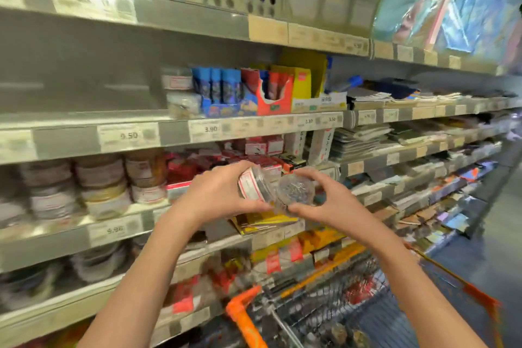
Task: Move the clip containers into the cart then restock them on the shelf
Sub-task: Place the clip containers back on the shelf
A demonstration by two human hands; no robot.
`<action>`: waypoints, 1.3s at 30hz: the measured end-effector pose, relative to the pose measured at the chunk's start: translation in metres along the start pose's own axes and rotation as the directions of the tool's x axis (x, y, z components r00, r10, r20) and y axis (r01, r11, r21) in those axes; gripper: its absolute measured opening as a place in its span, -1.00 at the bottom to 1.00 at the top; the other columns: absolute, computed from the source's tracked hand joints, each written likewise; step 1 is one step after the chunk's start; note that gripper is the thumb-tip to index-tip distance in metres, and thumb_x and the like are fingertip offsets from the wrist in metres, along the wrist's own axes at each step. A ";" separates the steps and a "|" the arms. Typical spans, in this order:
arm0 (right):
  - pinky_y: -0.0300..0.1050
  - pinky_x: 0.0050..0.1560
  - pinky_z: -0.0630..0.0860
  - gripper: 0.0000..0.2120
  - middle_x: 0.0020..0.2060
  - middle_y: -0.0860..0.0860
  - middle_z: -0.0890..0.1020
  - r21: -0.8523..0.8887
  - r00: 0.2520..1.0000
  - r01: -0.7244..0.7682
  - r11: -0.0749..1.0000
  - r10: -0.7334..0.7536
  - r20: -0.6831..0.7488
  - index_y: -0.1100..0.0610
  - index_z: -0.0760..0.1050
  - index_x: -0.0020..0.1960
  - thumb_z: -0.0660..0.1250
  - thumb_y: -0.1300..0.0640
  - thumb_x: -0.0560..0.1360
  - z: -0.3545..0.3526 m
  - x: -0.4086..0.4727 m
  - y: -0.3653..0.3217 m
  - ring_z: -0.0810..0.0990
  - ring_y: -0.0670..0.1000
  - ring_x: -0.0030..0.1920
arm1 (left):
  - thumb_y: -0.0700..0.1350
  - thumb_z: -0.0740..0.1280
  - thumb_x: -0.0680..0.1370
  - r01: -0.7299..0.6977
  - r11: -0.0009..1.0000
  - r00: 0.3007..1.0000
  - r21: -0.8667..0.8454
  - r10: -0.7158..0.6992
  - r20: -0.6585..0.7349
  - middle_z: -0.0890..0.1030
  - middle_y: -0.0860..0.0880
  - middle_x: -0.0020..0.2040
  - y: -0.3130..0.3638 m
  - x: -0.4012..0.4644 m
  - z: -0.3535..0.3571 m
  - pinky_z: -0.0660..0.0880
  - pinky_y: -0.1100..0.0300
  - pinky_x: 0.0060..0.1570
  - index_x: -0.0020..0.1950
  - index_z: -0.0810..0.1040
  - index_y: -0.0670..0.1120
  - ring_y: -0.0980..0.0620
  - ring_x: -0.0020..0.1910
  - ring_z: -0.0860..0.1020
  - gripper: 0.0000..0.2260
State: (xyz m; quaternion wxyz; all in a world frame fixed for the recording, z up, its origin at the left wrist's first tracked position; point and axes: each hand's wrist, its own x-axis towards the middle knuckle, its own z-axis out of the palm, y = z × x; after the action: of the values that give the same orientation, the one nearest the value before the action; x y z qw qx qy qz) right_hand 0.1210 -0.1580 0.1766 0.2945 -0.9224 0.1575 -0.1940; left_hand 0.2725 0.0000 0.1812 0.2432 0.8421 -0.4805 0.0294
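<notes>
Both hands are raised in front of the shelf [175, 133], above the wire cart [324, 316]. The left hand [217, 195] curls round a clear labelled clip container [254, 185] tipped on its side. The right hand [319, 203] pinches a second clip container [295, 192], the two touching, with stacked tubs [99, 183] on the shelf to the left.

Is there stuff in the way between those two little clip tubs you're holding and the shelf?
Nothing visible blocks them. The left hand grips one clip container and the right hand grips another, both in open air in front of the shelves. The shelf up and to the left has bare space, with nothing between.
</notes>
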 end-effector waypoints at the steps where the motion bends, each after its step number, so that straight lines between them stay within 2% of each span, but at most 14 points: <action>1: -0.48 -0.04 0.28 -0.43 0.17 -0.22 0.38 0.010 1.000 0.020 1.000 -0.020 0.007 -0.07 0.35 0.34 0.46 0.01 0.39 0.004 0.006 -0.012 0.34 -0.23 0.16 | 0.34 0.42 0.26 0.027 0.999 0.999 0.021 -0.027 -0.022 0.57 0.12 0.18 -0.006 -0.005 -0.013 0.43 0.13 0.04 0.28 0.37 0.23 0.04 0.16 0.54 -0.37; 4: -0.57 -0.08 0.28 -0.44 0.20 -0.21 0.43 0.031 0.996 0.086 0.996 -0.086 -0.003 -0.09 0.37 0.32 0.48 0.02 0.38 0.017 0.022 -0.040 0.39 -0.21 0.17 | 0.36 0.41 0.25 0.066 0.998 0.997 -0.004 -0.066 -0.038 0.61 0.14 0.02 -0.026 -0.019 -0.044 0.44 0.17 -0.11 0.23 0.33 0.24 0.15 -0.19 0.62 -0.39; 7: -0.56 0.05 0.32 -0.42 0.21 -0.19 0.47 0.060 0.989 0.149 0.987 -0.149 -0.009 -0.08 0.39 0.32 0.50 0.03 0.35 0.031 0.040 -0.073 0.43 -0.21 0.19 | 0.35 0.42 0.24 0.089 0.996 0.993 0.012 -0.088 -0.076 0.59 0.15 0.05 -0.047 -0.034 -0.078 0.47 0.13 -0.07 0.20 0.35 0.20 0.08 -0.03 0.58 -0.39; 8: -0.47 0.14 0.36 -0.41 0.21 -0.18 0.48 0.074 0.985 0.175 0.982 -0.175 -0.009 -0.09 0.39 0.32 0.50 0.03 0.34 0.036 0.046 -0.084 0.45 -0.21 0.19 | 0.35 0.42 0.25 0.089 0.996 0.991 0.025 -0.086 -0.099 0.58 0.15 0.05 -0.054 -0.040 -0.089 0.47 0.11 -0.06 0.20 0.35 0.19 0.06 0.02 0.56 -0.40; 10: -0.15 0.26 0.43 -0.41 0.22 -0.18 0.50 0.114 0.978 0.209 0.971 -0.209 -0.005 -0.15 0.38 0.31 0.49 -0.02 0.33 0.045 0.054 -0.105 0.48 -0.16 0.20 | 0.35 0.40 0.27 0.100 0.994 0.986 0.045 -0.093 -0.135 0.57 0.15 0.08 -0.067 -0.051 -0.109 0.46 0.10 -0.01 0.21 0.36 0.17 0.06 0.07 0.53 -0.41; 12: -0.06 0.28 0.42 -0.41 0.21 -0.24 0.49 0.130 0.971 0.238 0.963 -0.239 -0.011 -0.20 0.36 0.30 0.47 -0.08 0.32 0.052 0.060 -0.124 0.48 -0.17 0.21 | 0.36 0.38 0.26 0.113 0.993 0.980 0.039 -0.104 -0.171 0.57 0.16 0.10 -0.078 -0.059 -0.126 0.46 0.10 0.01 0.21 0.36 0.20 0.07 0.10 0.52 -0.41; 14: -0.20 0.25 0.40 -0.42 0.17 -0.35 0.45 0.130 0.963 0.268 0.954 -0.267 -0.029 -0.22 0.35 0.30 0.47 -0.07 0.33 0.058 0.068 -0.140 0.45 -0.28 0.18 | 0.38 0.37 0.24 0.119 0.992 0.975 0.042 -0.109 -0.195 0.58 0.16 0.08 -0.090 -0.064 -0.141 0.46 0.10 0.01 0.21 0.36 0.22 0.07 0.09 0.53 -0.40; 17: -0.52 0.06 0.31 -0.44 0.09 -0.47 0.35 0.105 0.949 0.314 0.944 -0.308 -0.065 -0.23 0.32 0.28 0.46 -0.03 0.36 0.065 0.083 -0.164 0.38 -0.45 0.08 | 0.41 0.35 0.24 0.137 0.987 0.965 0.079 -0.115 -0.235 0.59 0.15 0.12 -0.103 -0.068 -0.164 0.45 0.07 0.07 0.21 0.35 0.25 0.03 0.13 0.53 -0.40; 21: -0.55 0.04 0.24 -0.44 0.21 -0.31 0.40 0.066 0.927 0.365 0.929 -0.356 -0.116 -0.17 0.34 0.32 0.44 -0.05 0.37 0.072 0.106 -0.194 0.34 -0.32 0.20 | 0.40 0.35 0.25 0.125 0.989 0.944 0.082 -0.093 -0.317 0.58 0.15 0.13 -0.120 -0.066 -0.192 0.44 0.05 0.09 0.20 0.34 0.25 0.02 0.14 0.53 -0.42; 24: -0.59 -0.02 0.26 -0.43 0.21 -0.26 0.42 0.051 0.918 0.371 0.927 -0.358 -0.170 -0.13 0.35 0.33 0.44 -0.06 0.37 0.074 0.121 -0.208 0.36 -0.29 0.16 | 0.38 0.37 0.26 0.104 0.993 0.929 0.061 -0.075 -0.362 0.59 0.16 0.09 -0.129 -0.059 -0.206 0.45 0.06 0.06 0.21 0.36 0.22 0.05 0.11 0.53 -0.41; 30: -0.23 0.17 0.32 -0.42 0.28 -0.17 0.45 -0.003 0.907 0.319 0.948 -0.306 -0.288 -0.09 0.36 0.35 0.43 -0.11 0.37 0.070 0.140 -0.210 0.37 -0.20 0.24 | 0.39 0.37 0.24 0.085 0.996 0.929 -0.016 -0.085 -0.360 0.60 0.11 0.03 -0.136 -0.027 -0.209 0.48 0.07 0.00 0.14 0.40 0.14 0.03 0.03 0.55 -0.42; 33: -0.20 0.19 0.33 -0.38 0.31 -0.14 0.45 -0.083 0.913 0.260 0.962 -0.273 -0.302 -0.05 0.35 0.38 0.42 -0.15 0.38 0.060 0.151 -0.203 0.37 -0.14 0.30 | 0.39 0.39 0.22 0.118 0.990 0.938 -0.073 -0.135 -0.319 0.59 0.10 -0.04 -0.138 -0.009 -0.204 0.52 0.05 -0.02 0.07 0.45 0.09 0.04 -0.02 0.55 -0.43; 37: -0.15 0.22 0.35 -0.37 0.31 -0.07 0.47 -0.115 0.926 0.232 0.966 -0.256 -0.276 0.03 0.37 0.38 0.41 -0.15 0.38 0.052 0.168 -0.192 0.40 -0.07 0.32 | 0.32 0.43 0.27 0.135 0.978 0.950 -0.162 -0.174 -0.261 0.59 0.13 -0.22 -0.141 0.009 -0.198 0.44 0.19 -0.26 -0.07 0.48 0.06 0.13 -0.20 0.56 -0.56; 39: -0.09 0.23 0.40 -0.32 0.32 -0.04 0.47 -0.126 0.937 0.194 0.973 -0.222 -0.271 0.07 0.36 0.38 0.40 -0.20 0.37 0.048 0.178 -0.187 0.42 -0.03 0.31 | 0.31 0.42 0.30 0.153 0.974 0.952 -0.167 -0.191 -0.238 0.59 0.12 -0.16 -0.142 0.016 -0.194 0.43 0.21 -0.23 -0.03 0.45 0.05 0.12 -0.18 0.55 -0.57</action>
State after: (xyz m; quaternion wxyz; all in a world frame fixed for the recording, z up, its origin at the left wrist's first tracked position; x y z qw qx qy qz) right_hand 0.3309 -0.0618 0.3004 0.2014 -0.9098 0.1087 -0.3462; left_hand 0.4338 0.1319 0.3028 0.3652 0.8500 -0.3711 0.0797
